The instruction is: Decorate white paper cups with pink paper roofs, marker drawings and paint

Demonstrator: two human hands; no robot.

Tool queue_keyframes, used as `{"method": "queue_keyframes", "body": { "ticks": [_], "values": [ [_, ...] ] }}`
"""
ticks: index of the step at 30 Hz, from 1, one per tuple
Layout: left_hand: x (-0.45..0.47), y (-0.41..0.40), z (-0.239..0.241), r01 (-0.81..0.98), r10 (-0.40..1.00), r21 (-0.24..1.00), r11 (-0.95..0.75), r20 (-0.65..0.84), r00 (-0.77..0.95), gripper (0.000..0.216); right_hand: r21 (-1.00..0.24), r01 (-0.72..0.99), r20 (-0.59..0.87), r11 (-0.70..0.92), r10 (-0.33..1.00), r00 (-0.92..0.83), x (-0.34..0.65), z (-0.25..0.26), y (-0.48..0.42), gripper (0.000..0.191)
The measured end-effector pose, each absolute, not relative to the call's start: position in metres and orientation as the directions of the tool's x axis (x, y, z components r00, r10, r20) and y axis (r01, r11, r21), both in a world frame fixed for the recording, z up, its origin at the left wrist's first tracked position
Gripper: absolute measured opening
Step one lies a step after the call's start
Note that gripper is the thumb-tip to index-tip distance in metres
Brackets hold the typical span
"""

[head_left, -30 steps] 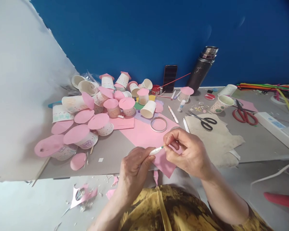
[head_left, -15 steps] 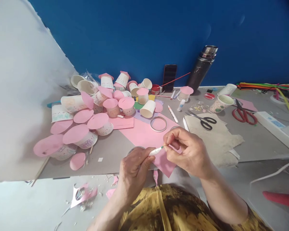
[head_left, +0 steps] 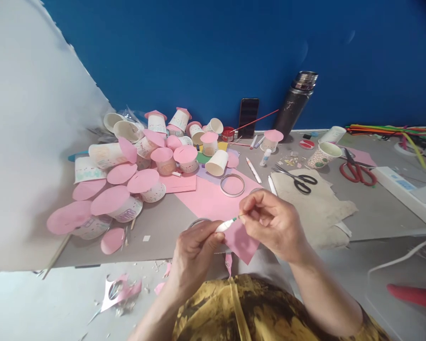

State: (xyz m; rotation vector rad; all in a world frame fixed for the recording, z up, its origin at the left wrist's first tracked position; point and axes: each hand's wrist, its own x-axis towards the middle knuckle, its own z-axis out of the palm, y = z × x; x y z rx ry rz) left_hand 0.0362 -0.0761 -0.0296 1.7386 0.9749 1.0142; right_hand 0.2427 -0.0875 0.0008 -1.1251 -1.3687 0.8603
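My left hand [head_left: 197,250] is closed round a white marker [head_left: 224,226] with a green tip, which points to the right and slightly up. Facing that tip, my right hand [head_left: 274,227] is pinched shut on something small and thin; its kind does not show. Both hands are above the front edge of the table, over a pink paper sheet [head_left: 213,204]. A narrow ring like a tape roll [head_left: 232,185] lies on that sheet, just beyond the fingers. Part of another ring [head_left: 199,221] shows behind my left hand.
Paper cups with pink paper discs [head_left: 128,184] crowd the left side. Black-handled scissors [head_left: 301,182] lie on a beige cloth [head_left: 326,208], red-handled scissors [head_left: 357,171] farther right. A dark thermos [head_left: 296,106] and a phone [head_left: 249,118] lean against the blue wall [head_left: 199,57].
The marker's tip and the pinched fingers of my right hand have come slightly apart. The left hand has shifted a little to the left; the view has moved slightly.
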Motion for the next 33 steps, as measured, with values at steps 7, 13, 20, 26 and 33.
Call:
{"method": "queue_keyframes", "body": {
  "ticks": [7,13,20,26,33],
  "values": [
    [0.030,-0.076,-0.033,-0.059,0.942,0.998,0.038,-0.016,0.334,0.043,-0.900,0.279,0.405,0.336,0.881,0.246,0.262,0.002,-0.092,0.011],
    [0.034,-0.075,-0.028,-0.160,0.894,0.975,0.152,-0.066,0.443,0.051,-0.826,0.525,0.396,0.206,0.874,0.280,0.302,-0.012,-0.094,0.028],
    [0.044,-0.044,-0.018,-0.113,0.872,0.971,0.213,-0.136,0.471,0.045,-0.531,0.824,0.312,-0.198,0.859,0.407,0.401,-0.035,-0.077,0.026],
    [0.073,-0.015,0.013,-0.019,0.815,0.981,0.195,-0.151,0.560,0.046,-0.246,0.914,0.150,-0.322,0.919,0.365,0.438,-0.048,-0.057,0.025],
    [0.110,0.027,0.016,-0.051,0.795,0.995,0.089,-0.040,0.606,0.044,-0.287,0.909,0.115,-0.301,0.932,0.345,0.446,-0.050,-0.041,0.019]
  ]
}}
